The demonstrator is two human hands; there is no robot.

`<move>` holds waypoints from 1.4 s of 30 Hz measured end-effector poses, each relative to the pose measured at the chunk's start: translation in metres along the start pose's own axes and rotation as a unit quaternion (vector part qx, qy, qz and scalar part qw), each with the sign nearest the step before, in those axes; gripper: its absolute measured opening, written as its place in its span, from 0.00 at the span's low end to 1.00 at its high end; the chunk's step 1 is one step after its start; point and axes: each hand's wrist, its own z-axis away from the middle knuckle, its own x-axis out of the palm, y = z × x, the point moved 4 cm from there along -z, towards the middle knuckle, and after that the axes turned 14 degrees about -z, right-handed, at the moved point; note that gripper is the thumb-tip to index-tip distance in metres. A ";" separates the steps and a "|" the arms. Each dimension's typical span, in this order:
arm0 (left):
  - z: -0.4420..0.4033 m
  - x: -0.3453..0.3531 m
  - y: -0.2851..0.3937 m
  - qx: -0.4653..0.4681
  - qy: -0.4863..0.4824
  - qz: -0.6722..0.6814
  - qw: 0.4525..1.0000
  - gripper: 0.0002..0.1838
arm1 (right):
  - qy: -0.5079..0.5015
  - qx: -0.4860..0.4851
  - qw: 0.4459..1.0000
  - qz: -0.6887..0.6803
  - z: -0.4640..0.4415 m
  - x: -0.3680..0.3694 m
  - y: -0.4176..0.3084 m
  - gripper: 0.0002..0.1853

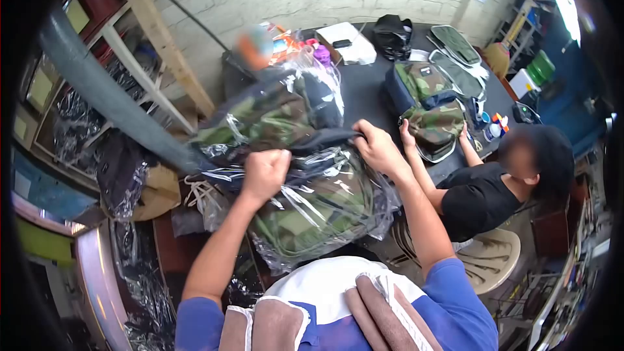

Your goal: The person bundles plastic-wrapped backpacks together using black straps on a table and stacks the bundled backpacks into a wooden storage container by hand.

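The fingertips of the left grip point(265, 174) curl out of sight, so what they pinch cannot be told. Glare on the clear plastic bag point(385, 203) masks parts of the camouflage backpack point(315, 211). An orange object point(252, 50) is too blurred to name, and the red display's characters are too small to read.

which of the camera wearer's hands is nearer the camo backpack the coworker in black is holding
Right. The right hand grips dark fabric, left of that camo backpack; the left hand is farther left, at the plastic-covered backpack.
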 end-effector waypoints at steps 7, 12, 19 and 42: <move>0.090 0.137 -0.034 0.065 -0.059 -0.156 0.984 0.19 | 0.060 0.315 0.941 -0.107 0.027 0.037 0.197 0.27; 0.094 0.139 -0.045 0.094 -0.099 -0.183 0.974 0.21 | 0.092 0.244 0.935 0.240 0.030 0.021 0.192 0.25; 0.081 0.147 -0.062 0.016 -0.128 -0.115 0.985 0.25 | 0.070 0.230 0.933 0.268 0.023 0.027 0.246 0.28; 0.008 0.159 -0.046 -0.203 0.135 -0.152 0.958 0.24 | -0.048 0.195 0.966 -0.165 0.164 0.211 0.086 0.21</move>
